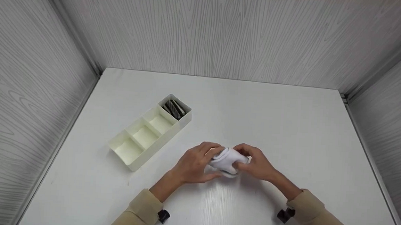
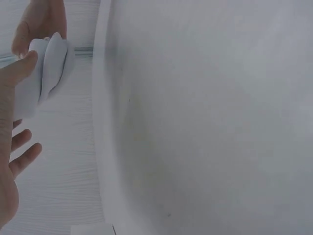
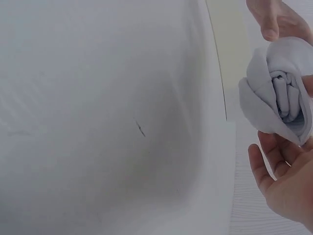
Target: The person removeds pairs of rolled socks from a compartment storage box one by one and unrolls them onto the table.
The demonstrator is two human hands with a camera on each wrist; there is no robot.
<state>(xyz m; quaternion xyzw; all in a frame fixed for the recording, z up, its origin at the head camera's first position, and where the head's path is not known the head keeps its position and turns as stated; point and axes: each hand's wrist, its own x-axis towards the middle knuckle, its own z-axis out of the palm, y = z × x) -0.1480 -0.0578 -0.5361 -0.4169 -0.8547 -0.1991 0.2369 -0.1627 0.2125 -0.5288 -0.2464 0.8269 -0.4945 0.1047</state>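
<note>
A white bundle of rolled socks (image 1: 228, 161) is held between both hands over the front middle of the table. In the head view my left hand (image 1: 195, 162) grips its left side, fingers over the top. My right hand (image 1: 257, 164) pinches the right edge between thumb and fingers. The right wrist view shows the end of the rolled socks (image 3: 279, 93), with a tightly folded core inside a spread outer layer. Their outer side shows in the left wrist view, under the left thumb (image 2: 22, 68).
To the left stands a cream box (image 1: 156, 144) with several compartments in a row, set diagonally. Its far compartment holds folded black-and-white striped fabric (image 1: 174, 109). Grey wood-grain panels (image 1: 205, 32) wall the white table (image 1: 273, 120) at the back and both sides.
</note>
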